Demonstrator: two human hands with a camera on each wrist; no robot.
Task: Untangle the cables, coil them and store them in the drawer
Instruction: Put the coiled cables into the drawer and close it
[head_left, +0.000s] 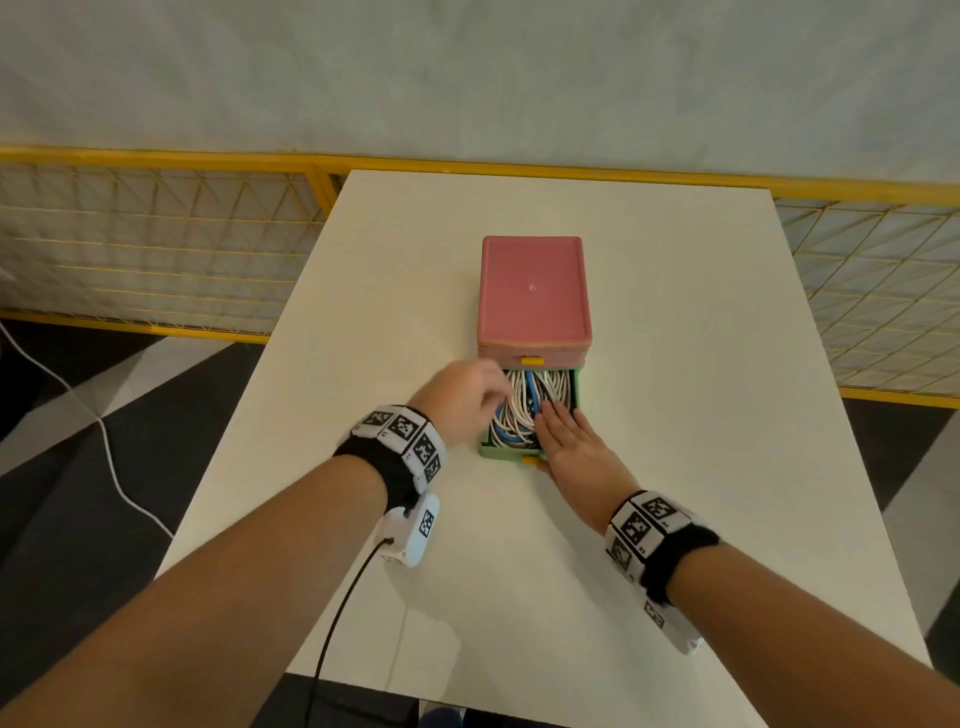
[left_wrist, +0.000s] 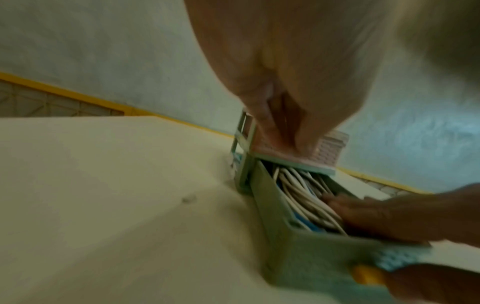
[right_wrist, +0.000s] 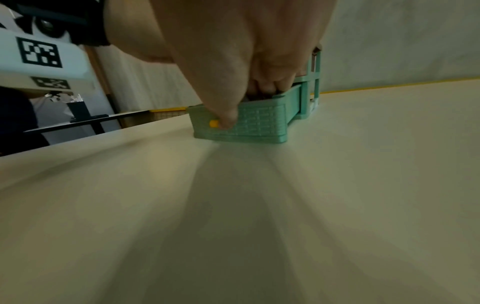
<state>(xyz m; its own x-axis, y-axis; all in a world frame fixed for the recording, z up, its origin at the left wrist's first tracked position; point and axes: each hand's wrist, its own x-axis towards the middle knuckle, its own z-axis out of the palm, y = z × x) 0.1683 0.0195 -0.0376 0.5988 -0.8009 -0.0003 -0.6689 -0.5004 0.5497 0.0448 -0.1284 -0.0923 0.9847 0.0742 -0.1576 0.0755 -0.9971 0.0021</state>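
Observation:
A small cabinet with a pink top (head_left: 532, 291) stands mid-table, its green drawer (head_left: 511, 456) pulled out toward me. Coiled white and blue cables (head_left: 524, 405) fill the drawer. My right hand (head_left: 571, 441) lies flat on the cables' right side with straight fingers, and in the right wrist view its thumb touches the drawer front (right_wrist: 259, 125) beside the yellow handle (right_wrist: 214, 123). My left hand (head_left: 467, 400) hovers over the drawer's left edge, fingers loosely bent and holding nothing. In the blurred left wrist view, its fingers (left_wrist: 285, 102) point down at the cables (left_wrist: 298, 193).
The white table (head_left: 675, 364) is bare around the cabinet. A yellow wire fence (head_left: 156, 249) runs behind it. A white cord (head_left: 104, 441) lies on the floor at left, and a black cord (head_left: 337, 613) hangs from my left wrist device.

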